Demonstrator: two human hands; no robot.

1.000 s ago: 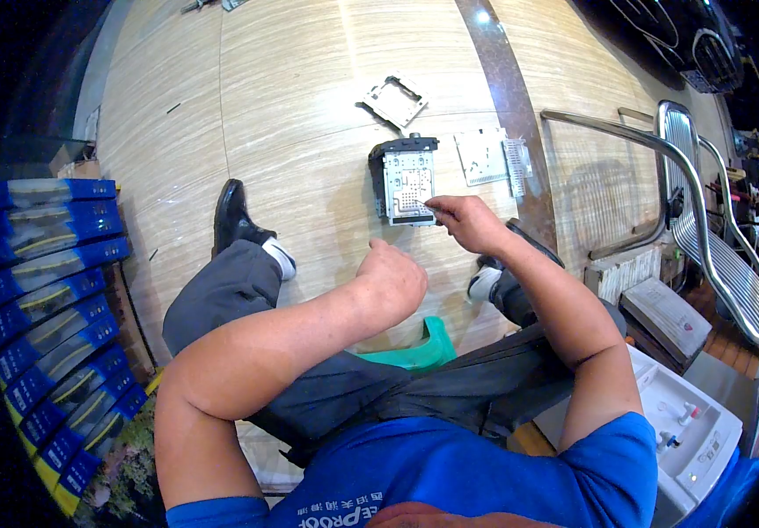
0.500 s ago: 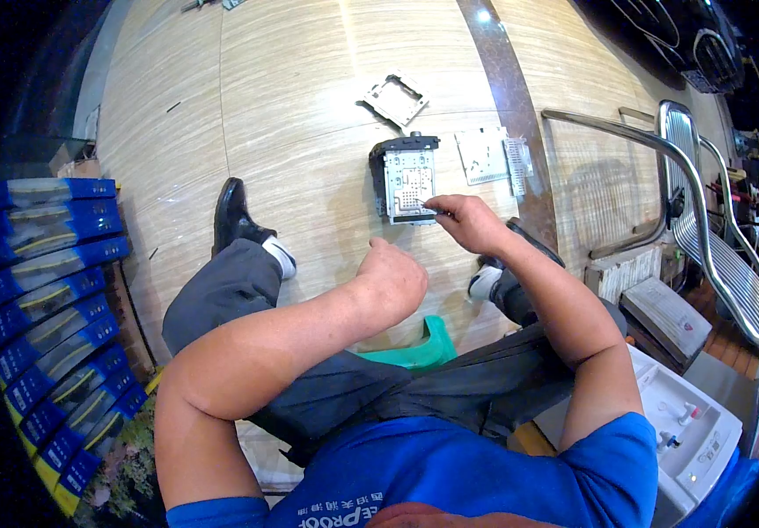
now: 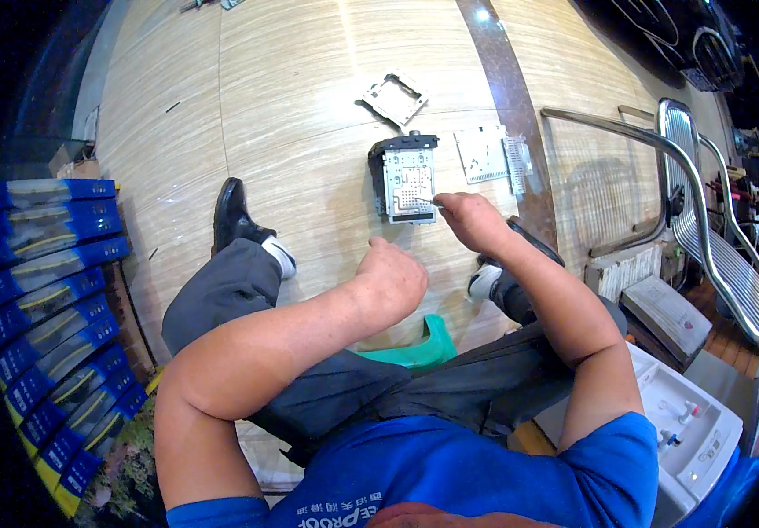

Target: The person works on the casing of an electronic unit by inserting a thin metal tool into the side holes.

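A boxy car stereo unit (image 3: 411,180) with a perforated metal casing and a black front stands on the floor before me. My right hand (image 3: 474,220) pinches a slim, dark-handled tool (image 3: 426,201), whose thin end reaches over the casing near its lower right side; the exact kind of tool is too small to tell. My left hand (image 3: 392,275) is curled closed just below the unit, apart from it, and its fingertips are mostly hidden. Beyond the unit lies a metal bracket frame (image 3: 395,99). A flat metal plate (image 3: 482,156) lies to the right.
A finned metal piece (image 3: 517,164) lies beside the plate. A chrome-framed chair (image 3: 700,202) stands right. Stacked blue boxes (image 3: 54,290) line the left. Near my knees is a green plastic stool (image 3: 428,348); a white water dispenser (image 3: 700,436) stands at lower right.
My right hand has shifted slightly to the right, drawing the tool a little back across the casing. The left hand has stayed where it was.
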